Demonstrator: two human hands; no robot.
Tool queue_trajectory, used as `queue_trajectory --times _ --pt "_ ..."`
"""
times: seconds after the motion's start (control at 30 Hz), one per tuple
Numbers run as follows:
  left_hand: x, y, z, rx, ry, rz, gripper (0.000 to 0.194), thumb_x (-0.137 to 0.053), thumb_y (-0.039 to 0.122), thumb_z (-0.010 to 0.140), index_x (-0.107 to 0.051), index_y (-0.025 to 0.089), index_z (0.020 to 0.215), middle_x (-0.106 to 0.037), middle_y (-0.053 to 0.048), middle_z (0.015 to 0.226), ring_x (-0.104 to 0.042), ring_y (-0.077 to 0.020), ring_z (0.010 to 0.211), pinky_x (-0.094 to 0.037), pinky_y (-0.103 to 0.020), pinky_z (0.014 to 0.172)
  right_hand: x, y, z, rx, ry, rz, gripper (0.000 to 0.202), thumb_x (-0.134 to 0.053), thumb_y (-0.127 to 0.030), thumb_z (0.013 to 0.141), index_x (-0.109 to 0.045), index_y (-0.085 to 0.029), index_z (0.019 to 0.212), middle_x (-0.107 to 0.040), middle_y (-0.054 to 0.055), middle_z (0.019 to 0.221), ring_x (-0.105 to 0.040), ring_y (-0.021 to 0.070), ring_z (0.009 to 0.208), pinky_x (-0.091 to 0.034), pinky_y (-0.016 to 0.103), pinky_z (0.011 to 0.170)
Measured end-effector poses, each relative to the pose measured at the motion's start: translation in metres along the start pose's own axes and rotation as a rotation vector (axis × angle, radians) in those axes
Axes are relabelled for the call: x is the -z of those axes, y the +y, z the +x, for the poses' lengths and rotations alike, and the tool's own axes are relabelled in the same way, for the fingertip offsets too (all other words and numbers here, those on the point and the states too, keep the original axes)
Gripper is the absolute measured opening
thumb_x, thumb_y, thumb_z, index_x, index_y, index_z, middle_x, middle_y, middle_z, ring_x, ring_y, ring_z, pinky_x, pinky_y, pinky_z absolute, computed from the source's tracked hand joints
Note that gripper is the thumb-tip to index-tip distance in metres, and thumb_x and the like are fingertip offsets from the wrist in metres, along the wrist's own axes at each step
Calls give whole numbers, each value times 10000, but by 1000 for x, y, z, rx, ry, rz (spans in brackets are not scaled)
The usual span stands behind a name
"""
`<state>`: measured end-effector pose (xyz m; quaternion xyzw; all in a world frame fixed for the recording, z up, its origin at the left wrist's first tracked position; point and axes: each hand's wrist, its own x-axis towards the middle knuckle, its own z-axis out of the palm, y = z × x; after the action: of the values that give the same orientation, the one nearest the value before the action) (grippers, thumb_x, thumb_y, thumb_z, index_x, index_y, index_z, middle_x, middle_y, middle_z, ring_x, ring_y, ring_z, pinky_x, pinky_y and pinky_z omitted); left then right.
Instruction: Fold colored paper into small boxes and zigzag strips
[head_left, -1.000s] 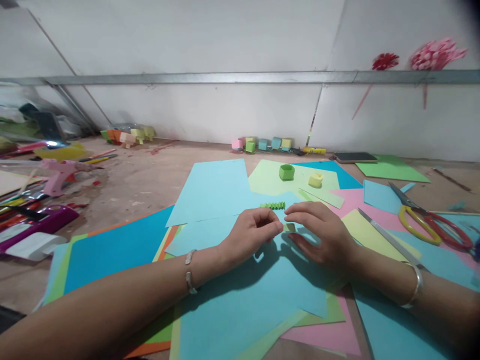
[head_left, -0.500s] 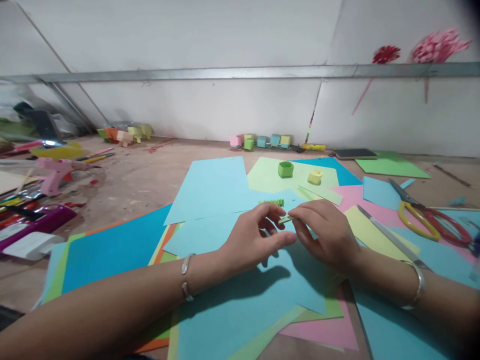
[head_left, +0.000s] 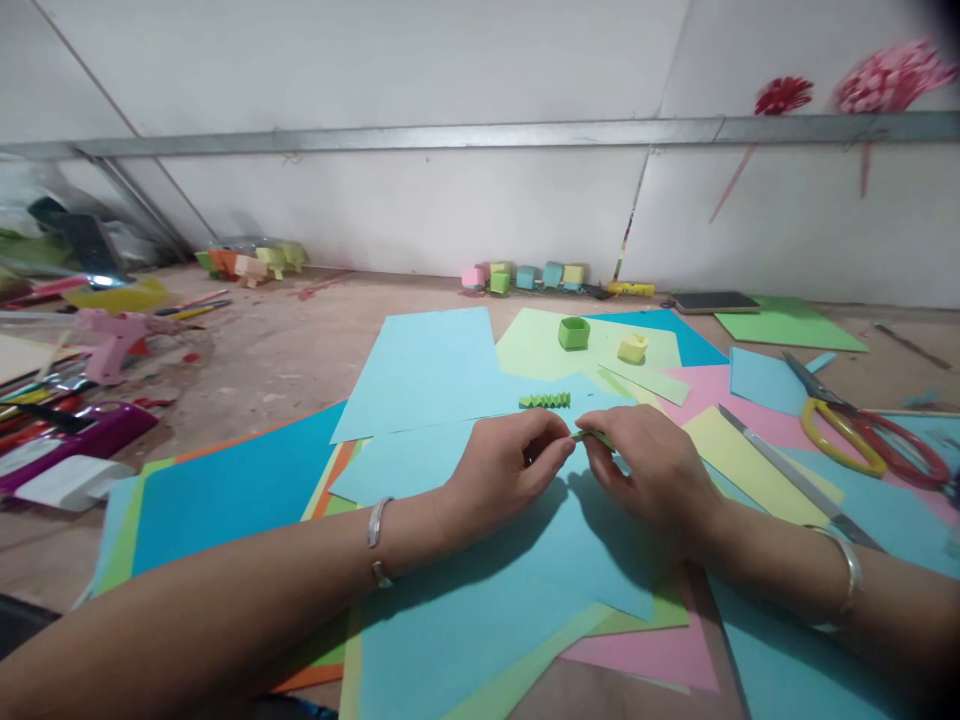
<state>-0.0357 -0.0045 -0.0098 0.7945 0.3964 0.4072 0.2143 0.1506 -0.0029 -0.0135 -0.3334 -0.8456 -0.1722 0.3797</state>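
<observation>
Both hands meet over light blue paper [head_left: 480,600] at the middle. My left hand [head_left: 517,455] is closed, thumb and fingertips pinched on the left end of a small green paper strip [head_left: 596,437]. On the strip's right part, my right hand [head_left: 645,465] is closed too, its fingers covering some of it. Just beyond my left hand lies a zigzag-folded green strip [head_left: 545,401]. Farther back, an open green paper box [head_left: 574,333] and a small pale yellow paper piece [head_left: 632,348] rest on a pale green sheet [head_left: 525,340].
Scissors [head_left: 847,415] and a metal blade [head_left: 795,475] lie at the right on coloured sheets. A pink glue gun [head_left: 109,340] and a purple tool [head_left: 97,440] are at the left. Small paper cubes [head_left: 525,277] line the wall, near a dark phone-like slab [head_left: 715,302].
My left thumb and fingers have closed together on the strip's end, where they were apart before. The view has shifted slightly, and more of the zigzag strip shows.
</observation>
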Motion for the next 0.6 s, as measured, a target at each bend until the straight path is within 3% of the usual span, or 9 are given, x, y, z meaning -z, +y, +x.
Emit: queue_trajectory --times 0.17,0.6 --pt "0 -2 0 12 -7 -5 113 -569 188 868 -631 153 779 -633 31 618 -524 -75 527 -397 -199 531 -1 3 0 28 16 1 190 -484 -161 942 -653 -141 858 -710 57 718 -623 194 630 -439 325 598" --pt "2 0 -1 -116 12 92 109 -571 165 861 -616 155 761 -585 43 596 -455 -68 502 -370 -187 514 7 0 5 -50 -54 116 138 -502 -170 894 -620 -168 825 -688 36 702 -617 165 630 -450 279 589"
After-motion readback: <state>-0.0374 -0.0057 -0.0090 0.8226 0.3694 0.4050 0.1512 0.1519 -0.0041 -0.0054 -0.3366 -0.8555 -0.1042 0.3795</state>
